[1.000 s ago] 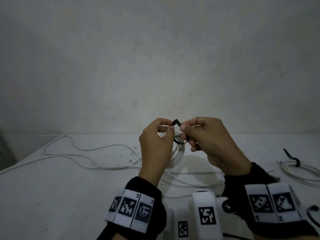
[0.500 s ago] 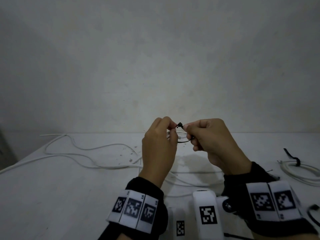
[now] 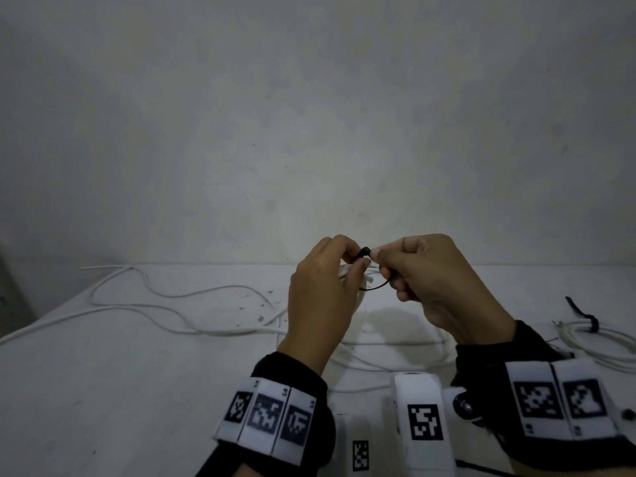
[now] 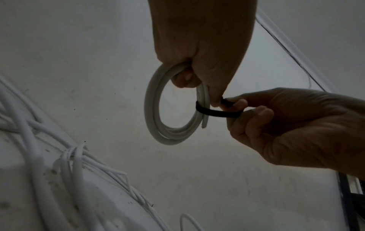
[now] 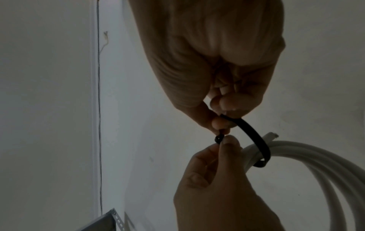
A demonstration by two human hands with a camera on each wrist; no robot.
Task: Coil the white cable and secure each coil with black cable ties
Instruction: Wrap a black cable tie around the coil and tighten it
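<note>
My left hand (image 3: 354, 261) is raised above the table; in the left wrist view its fingers curl round a small white cable coil (image 4: 156, 109), which the head view mostly hides. A black cable tie (image 4: 217, 113) loops around the coil's strands. The left hand's (image 5: 223, 145) thumb and forefinger pinch the tie's head (image 5: 218, 139). My right hand (image 3: 380, 261) pinches the tie's strap (image 5: 254, 137) just beside the head. The cut cable end (image 5: 273, 134) sticks out past the tie.
Loose white cable (image 3: 165, 304) snakes over the white table (image 3: 103, 390) to the left and under my hands. At the right edge lies another white coil (image 3: 599, 342) with a black tie (image 3: 592, 325). A white marked device (image 3: 418, 407) sits at the near edge.
Both hands have drifted slightly right. The left fingertips have come up to the tie's head, and the black loop between the hands has drawn flatter.
</note>
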